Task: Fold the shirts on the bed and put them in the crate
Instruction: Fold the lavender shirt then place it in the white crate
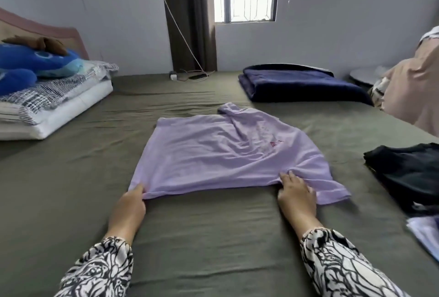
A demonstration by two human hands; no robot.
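Note:
A lilac shirt (225, 151) lies spread on the olive-green bed sheet (204, 237), its hem toward me and its collar at the far end. My left hand (129, 206) pinches the near left corner of the hem. My right hand (295, 193) grips the fabric at the near right, where the cloth bunches beside the sleeve. A dark garment (406, 175) lies in a heap at the right edge, with a pale lilac cloth (425, 232) below it. No crate is in view.
A folded navy blanket (301, 85) lies at the far right of the bed. Pillows (47, 106) with a blue plush toy (33, 64) sit at the far left. Another person's sleeve (413, 87) enters from the right. A charger and cable (185, 75) lie by the curtain.

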